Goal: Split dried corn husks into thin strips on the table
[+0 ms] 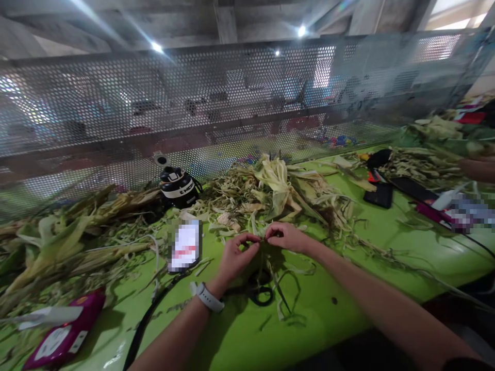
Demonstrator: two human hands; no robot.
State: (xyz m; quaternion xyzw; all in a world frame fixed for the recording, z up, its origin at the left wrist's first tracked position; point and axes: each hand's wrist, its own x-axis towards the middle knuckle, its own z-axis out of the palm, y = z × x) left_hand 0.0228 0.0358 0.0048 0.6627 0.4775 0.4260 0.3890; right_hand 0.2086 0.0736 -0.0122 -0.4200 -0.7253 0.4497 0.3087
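My left hand (238,255), with a pale watch on its wrist, pinches at the middle of the green table. Facing it, my right hand (286,237) is pinched too, fingertips almost meeting the left ones. Between them are thin corn husk strips (275,281), their ends hanging down to the tabletop. The exact grip at the fingertips is too small to make out. Below the hands lie black-handled scissors (262,296), partly covered by the strips. Just beyond my hands rises a heap of torn corn husks (276,183), some in broad pale leaves, others in narrow shreds.
A phone (185,245) with a lit screen lies left of my hands, a black bottle (178,188) behind it. A magenta device (65,330) sits front left, near more husks (50,242). At right are a dark phone (379,195) and another person's arm (477,167). Perforated metal screening (240,108) stands behind.
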